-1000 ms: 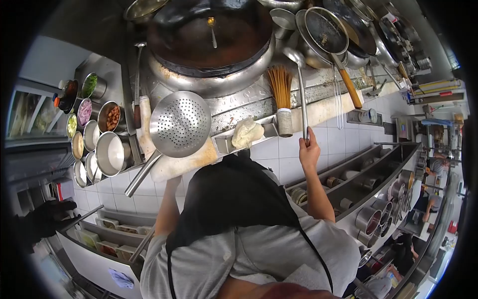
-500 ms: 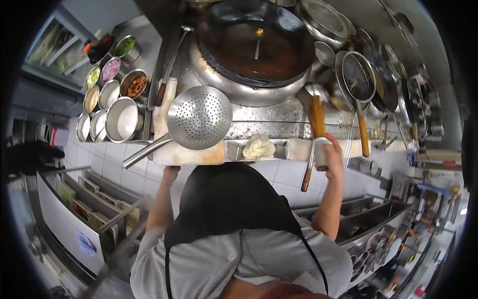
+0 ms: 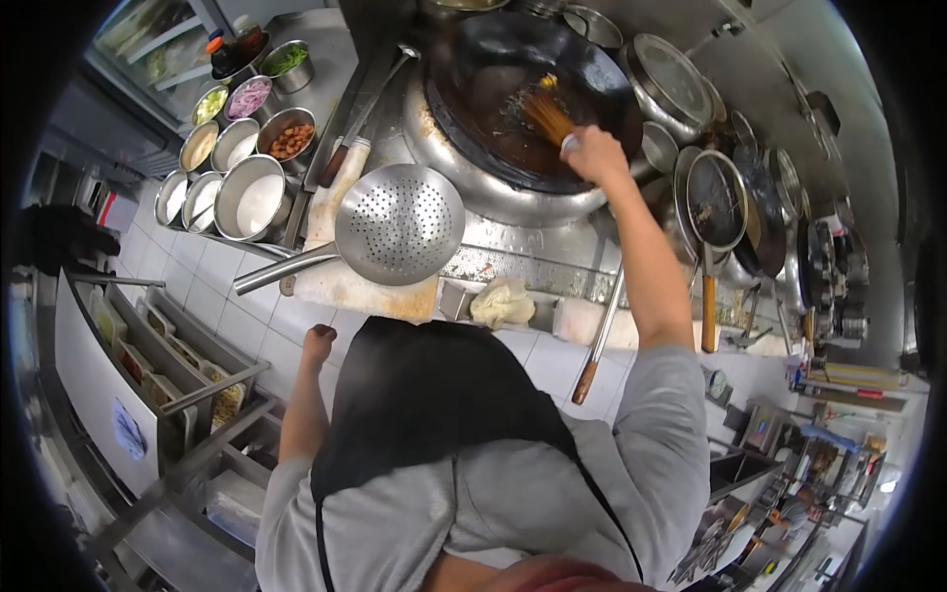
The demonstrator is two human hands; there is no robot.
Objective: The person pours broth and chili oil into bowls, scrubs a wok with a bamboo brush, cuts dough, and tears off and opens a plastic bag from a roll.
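My right hand point(image 3: 595, 156) grips a bamboo wok brush point(image 3: 546, 115), its bristles down inside the dark wok point(image 3: 469, 89). Brownish liquid lies in the wok, and a small yellow bit shows beside the bristles. Lower left, my left hand point(image 3: 318, 342) hangs curled over the tiled floor, with nothing visible in it. Between that hand and the wok, a perforated steel strainer point(image 3: 400, 222) rests on a folded towel point(image 3: 380, 299), its handle pointing left.
Left of the stove stand steel pots of ingredients, including browned chunks point(image 3: 291, 140) and sliced purple onion point(image 3: 251, 97). A ladle point(image 3: 340, 158) lies beside the wok. On the right are a wire-mesh strainer point(image 3: 717, 197) and stacked pans. A crumpled cloth point(image 3: 502, 302) sits at the front edge.
My right hand has carried the brush from the front edge up and forward into the wok. My left hand has drawn slightly left, away from the towel. The camera view has shifted a little.
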